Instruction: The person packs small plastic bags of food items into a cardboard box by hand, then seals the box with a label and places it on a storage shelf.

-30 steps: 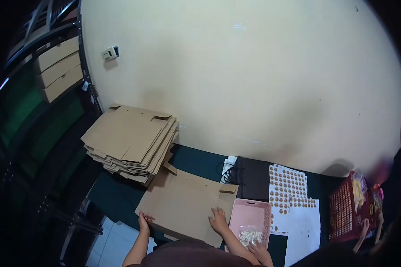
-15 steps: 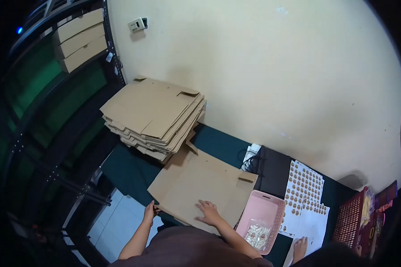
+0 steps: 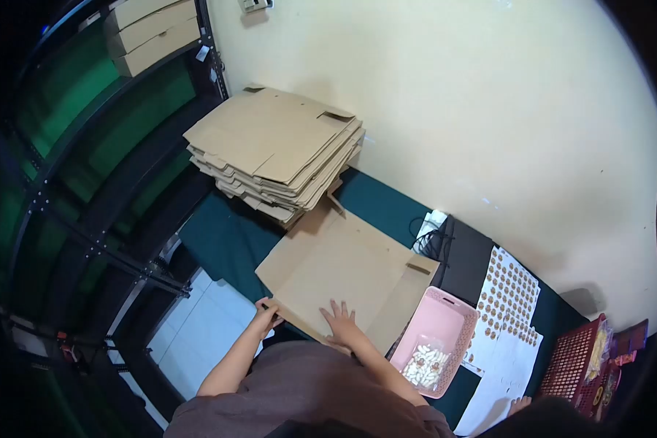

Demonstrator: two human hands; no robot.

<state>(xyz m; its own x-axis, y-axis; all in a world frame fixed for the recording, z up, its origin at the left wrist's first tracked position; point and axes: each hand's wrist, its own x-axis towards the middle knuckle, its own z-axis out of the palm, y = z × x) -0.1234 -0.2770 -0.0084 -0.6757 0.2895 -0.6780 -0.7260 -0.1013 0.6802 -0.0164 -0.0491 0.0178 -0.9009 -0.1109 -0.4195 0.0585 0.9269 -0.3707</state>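
Observation:
An unfolded cardboard box [image 3: 343,255] lies on the green-covered table in front of me, with creased panels and a slotted flap at its right end. My left hand [image 3: 268,317] is closed on the near left corner of this cardboard, its fingers bent round the edge. My right hand [image 3: 345,328] rests on the cardboard near its front edge, palm down with fingers spread. The underside of the sheet is out of sight.
A tall stack of flattened boxes [image 3: 270,139] stands behind. To the right are a pink basket [image 3: 454,310] with a bag of white pieces, sticker sheets [image 3: 505,299], a black case [image 3: 466,259] and a red basket [image 3: 568,361]. Another person's hand [image 3: 519,405] touches the paper. Shelving [image 3: 95,241] is left.
The view has tilted down, so everything sits higher in it. My right hand's fingers are spread wider on the cardboard. The other person's hand has moved right along the paper.

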